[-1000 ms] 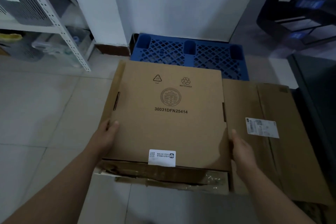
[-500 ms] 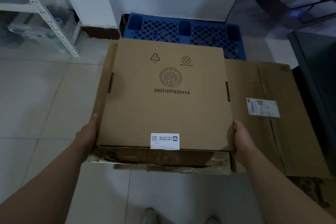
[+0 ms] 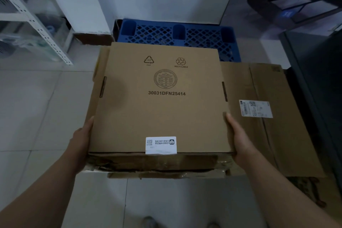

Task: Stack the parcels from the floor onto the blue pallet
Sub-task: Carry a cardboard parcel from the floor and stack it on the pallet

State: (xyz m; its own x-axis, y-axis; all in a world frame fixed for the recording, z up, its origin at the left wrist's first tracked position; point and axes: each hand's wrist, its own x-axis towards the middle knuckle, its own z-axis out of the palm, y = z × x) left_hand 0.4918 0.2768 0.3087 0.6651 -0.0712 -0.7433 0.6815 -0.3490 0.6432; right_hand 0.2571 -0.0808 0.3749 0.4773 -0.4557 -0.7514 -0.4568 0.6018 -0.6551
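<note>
A flat brown cardboard parcel (image 3: 162, 113) printed with 30031DFN25414 and a white sticker fills the middle of the head view. My left hand (image 3: 81, 139) grips its left edge and my right hand (image 3: 238, 137) grips its right edge. It is held up over a worn brown parcel (image 3: 159, 166) whose crumpled near side shows beneath it. The blue plastic pallet (image 3: 203, 37) lies on the floor against the white wall, just beyond the held parcel. A large flat parcel (image 3: 268, 135) with a white shipping label lies on the floor to the right.
A white perforated metal shelf rack (image 3: 37, 24) stands at the left. A dark cabinet (image 3: 318, 98) runs along the right edge, and a dark frame (image 3: 299, 0) sits at the upper right. Pale floor tiles (image 3: 37, 107) stretch to the left. Shoe tips (image 3: 149, 222) show at the bottom.
Both hands have closed on the parcel's sides and raised it off the parcel below. The view has tilted down, so the pallet sits nearer the parcel's far edge.
</note>
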